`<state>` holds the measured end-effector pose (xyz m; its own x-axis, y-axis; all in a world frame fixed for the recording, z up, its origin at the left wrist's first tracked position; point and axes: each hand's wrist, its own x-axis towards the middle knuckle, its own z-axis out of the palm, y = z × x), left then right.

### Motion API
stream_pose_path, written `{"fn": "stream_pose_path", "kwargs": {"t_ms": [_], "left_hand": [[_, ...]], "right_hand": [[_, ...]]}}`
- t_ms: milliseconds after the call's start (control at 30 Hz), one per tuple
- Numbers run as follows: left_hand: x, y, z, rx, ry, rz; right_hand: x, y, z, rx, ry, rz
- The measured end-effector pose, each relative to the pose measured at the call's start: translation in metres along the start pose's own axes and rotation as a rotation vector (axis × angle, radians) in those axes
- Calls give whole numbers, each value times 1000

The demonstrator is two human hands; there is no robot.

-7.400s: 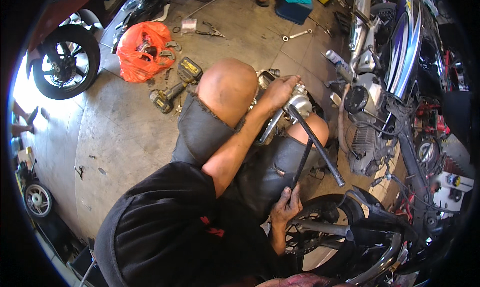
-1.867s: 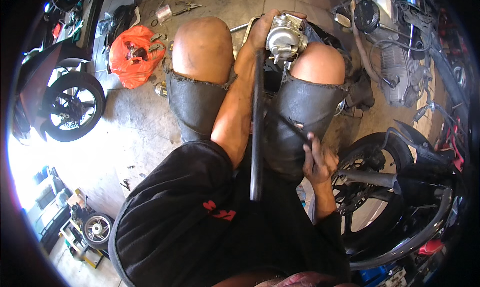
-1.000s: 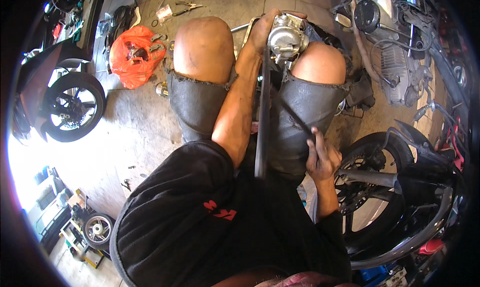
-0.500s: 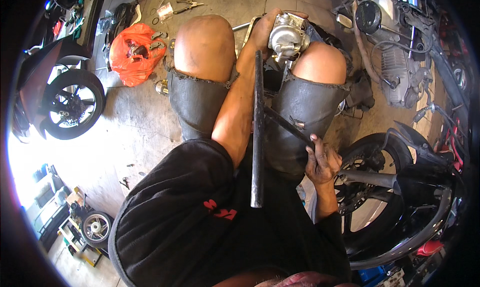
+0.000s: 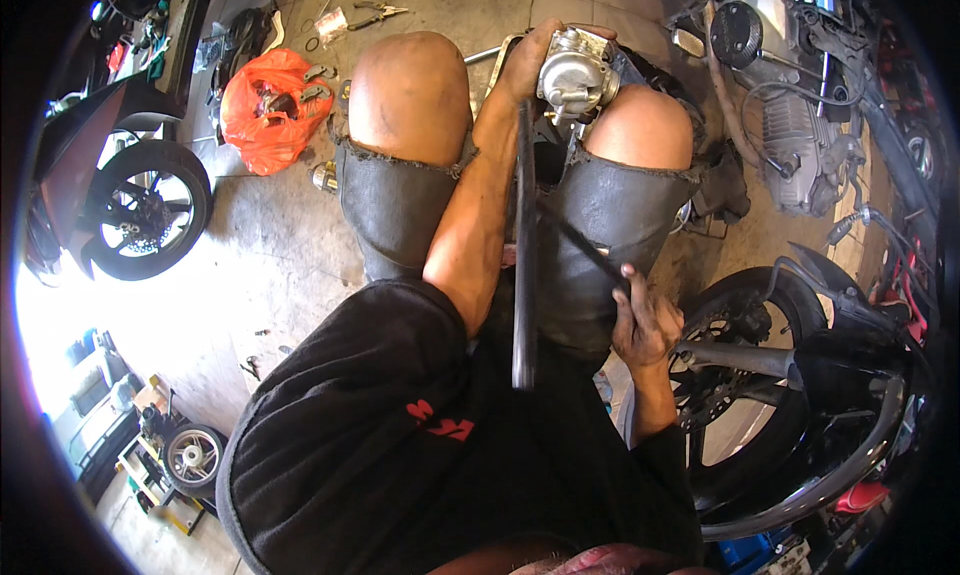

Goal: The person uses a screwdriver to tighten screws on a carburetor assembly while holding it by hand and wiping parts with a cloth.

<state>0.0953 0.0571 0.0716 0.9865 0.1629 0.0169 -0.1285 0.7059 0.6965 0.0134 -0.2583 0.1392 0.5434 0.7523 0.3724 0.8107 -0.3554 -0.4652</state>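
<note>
My left hand (image 5: pixel 530 63) grips a silver metal carburetor (image 5: pixel 574 80) and holds it up just inside my right knee. The fingers of that hand reach behind the carburetor and are mostly hidden. Nearer to me, my right hand (image 5: pixel 648 320) is closed around the end of a black T-shaped tool (image 5: pixel 580 243). Its long crossbar (image 5: pixel 525 275) stands lengthwise between my thighs, and its upper end appears close below the carburetor; I cannot tell whether they touch.
To the left lie an orange plastic bag (image 5: pixel 275 112) with parts in it and pliers (image 5: pixel 378 15). A motorcycle wheel (image 5: pixel 150 210) stands at far left. On the right are an engine (image 5: pixel 795 155) and another large wheel (image 5: pixel 745 375) close by my right arm.
The tool's crossbar has shifted slightly right, and its near end now sits higher in the view. Both hands and the carburetor stay almost in place.
</note>
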Motion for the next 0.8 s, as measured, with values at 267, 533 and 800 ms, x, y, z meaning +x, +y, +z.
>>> {"fn": "stream_pose_path", "kwargs": {"t_ms": [267,533,800], "left_hand": [[3,-7,-12,-23,-12,22],[-4,-4,-10,-15,-42,4],[-2,-12,-13,-49,-60,6]], "right_hand": [[0,0,9,0,82,11],[0,-7,0,-1,-6,5],[0,-1,2,-19,-31,20]]}}
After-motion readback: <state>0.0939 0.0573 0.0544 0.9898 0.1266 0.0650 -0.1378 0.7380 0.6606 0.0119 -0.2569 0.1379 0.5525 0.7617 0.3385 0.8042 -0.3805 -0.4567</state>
